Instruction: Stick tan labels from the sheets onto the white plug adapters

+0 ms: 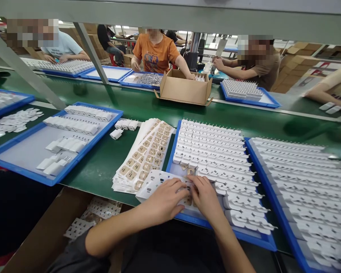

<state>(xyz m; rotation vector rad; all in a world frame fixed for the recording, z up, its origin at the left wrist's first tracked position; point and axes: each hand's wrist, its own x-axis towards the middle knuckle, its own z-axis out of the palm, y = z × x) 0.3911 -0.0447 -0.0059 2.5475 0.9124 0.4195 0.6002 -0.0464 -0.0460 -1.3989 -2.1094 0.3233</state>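
Observation:
My left hand (166,199) is closed on a white sticker sheet (152,184) with several cut-out holes. The sheet bends over the front left corner of a blue tray (170,161). Against the sheet's right end, my right hand (205,193) has its thumb and index finger bent together; what lies between those fingertips is partly hidden. Just beyond the fingers, tan stickers (191,171) show near the tray's white plug adapters (208,151), which stand in tight rows with pins up. Left of the tray lies a fanned stack of tan sticker sheets (147,155).
Another blue tray (268,189) full of adapters stands at right. At left, a blue tray (22,153) holds several adapters, with loose adapters (126,124) beside it. Used sheets (82,223) lie in a box below. Co-workers sit across the green belt, near an open carton (184,89).

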